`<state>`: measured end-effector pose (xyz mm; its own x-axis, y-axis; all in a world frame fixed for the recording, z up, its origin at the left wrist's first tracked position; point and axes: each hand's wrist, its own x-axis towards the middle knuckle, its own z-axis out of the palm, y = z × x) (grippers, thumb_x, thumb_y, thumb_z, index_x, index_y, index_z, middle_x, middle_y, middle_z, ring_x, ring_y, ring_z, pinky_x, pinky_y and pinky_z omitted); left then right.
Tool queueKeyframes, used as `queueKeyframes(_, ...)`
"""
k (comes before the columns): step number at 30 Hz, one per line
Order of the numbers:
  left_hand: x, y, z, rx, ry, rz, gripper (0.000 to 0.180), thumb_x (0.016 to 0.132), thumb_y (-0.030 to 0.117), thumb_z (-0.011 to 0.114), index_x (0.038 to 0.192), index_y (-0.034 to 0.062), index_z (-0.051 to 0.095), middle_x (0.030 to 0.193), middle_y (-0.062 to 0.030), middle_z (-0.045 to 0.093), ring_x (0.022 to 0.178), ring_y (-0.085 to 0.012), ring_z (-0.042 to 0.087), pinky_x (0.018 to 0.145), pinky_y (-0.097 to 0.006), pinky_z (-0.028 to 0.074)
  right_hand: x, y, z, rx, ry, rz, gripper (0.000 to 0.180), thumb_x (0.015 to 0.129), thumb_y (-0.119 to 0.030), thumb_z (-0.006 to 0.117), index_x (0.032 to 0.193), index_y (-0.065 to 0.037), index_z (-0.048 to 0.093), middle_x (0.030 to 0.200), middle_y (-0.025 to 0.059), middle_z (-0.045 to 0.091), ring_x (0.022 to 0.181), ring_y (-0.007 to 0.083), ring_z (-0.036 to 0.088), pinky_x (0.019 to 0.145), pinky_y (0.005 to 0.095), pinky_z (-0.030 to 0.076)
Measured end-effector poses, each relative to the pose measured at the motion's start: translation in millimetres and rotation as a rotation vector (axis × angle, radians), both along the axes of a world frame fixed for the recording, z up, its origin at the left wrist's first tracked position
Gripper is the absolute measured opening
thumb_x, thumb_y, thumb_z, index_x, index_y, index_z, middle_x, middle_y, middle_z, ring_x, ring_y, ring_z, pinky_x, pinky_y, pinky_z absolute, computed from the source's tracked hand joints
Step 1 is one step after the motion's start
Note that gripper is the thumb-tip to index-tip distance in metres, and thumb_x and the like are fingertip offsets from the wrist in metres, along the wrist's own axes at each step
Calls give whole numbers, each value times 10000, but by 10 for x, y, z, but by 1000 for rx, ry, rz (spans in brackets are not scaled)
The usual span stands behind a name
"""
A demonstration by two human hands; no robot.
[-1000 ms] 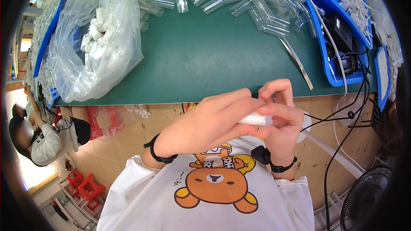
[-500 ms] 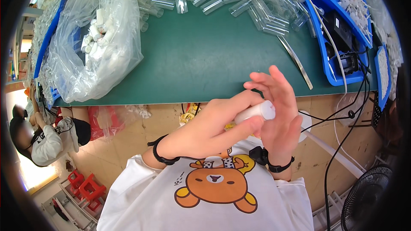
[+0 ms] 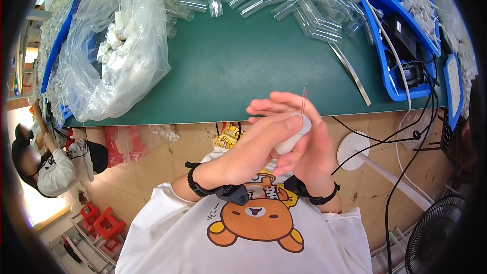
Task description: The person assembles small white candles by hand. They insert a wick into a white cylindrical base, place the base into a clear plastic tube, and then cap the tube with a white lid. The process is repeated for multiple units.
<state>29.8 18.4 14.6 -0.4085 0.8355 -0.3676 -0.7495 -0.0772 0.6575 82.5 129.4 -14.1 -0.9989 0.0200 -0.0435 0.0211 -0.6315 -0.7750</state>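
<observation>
Between my two hands, in front of the table edge, a white cylinder (image 3: 287, 145) is tilted, and thin red wires (image 3: 304, 102) stick up from its round end. My left hand (image 3: 248, 147) is closed on it, its thumb pressed against the rim of that end. Cupped around the far and right side of the cylinder is my right hand (image 3: 319, 147), its fingers bent over behind my left hand. Where the hands overlap, some fingertips and the cylinder's lower end are partly hidden.
On the green table (image 3: 228, 71) lie metal tweezers (image 3: 350, 73) and a heap of clear tubes (image 3: 304, 0). A plastic bag (image 3: 137, 81) with white cylinders is at left, blue trays (image 3: 421, 91) at right. Black cables (image 3: 401, 142) hang on the right; a person (image 3: 56, 167) sits far left.
My right hand has folded in over the cylinder and moved left. The cylinder has turned more upright, and its red wires now show. My left hand has rotated with it.
</observation>
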Motion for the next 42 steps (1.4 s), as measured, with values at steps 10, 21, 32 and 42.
queueKeyframes(10,7,-27,-124,74,75,61,357,953,279,311,710,51,442,570,-16,422,491,-89,381,465,-229,306,-13,-64,2,-60,-121,120,716,899,-550,292,973,103,577,1098,281,553,604,160,565,505,246,437)
queueKeyframes(21,7,-26,-39,44,70,122,238,907,212,330,750,54,412,563,4,391,458,-71,327,447,-236,278,-18,-153,-188,-146,-26,69,632,883,-466,380,1165,92,477,1033,256,583,916,248,598,783,302,480)
queueKeyframes(32,-48,-222,-32,21,334,122,209,926,143,422,1079,57,308,813,-58,483,612,-92,403,552,-225,325,-181,291,124,366,263,-149,477,785,-39,613,1237,34,481,1187,185,526,1051,242,547,854,331,472)
queueKeyframes(42,-119,-412,66,-63,843,-26,265,910,76,531,1125,2,395,970,-98,566,762,-94,542,625,-242,438,-177,708,531,1111,657,104,357,603,13,754,949,9,667,939,146,637,793,242,631,642,293,512)
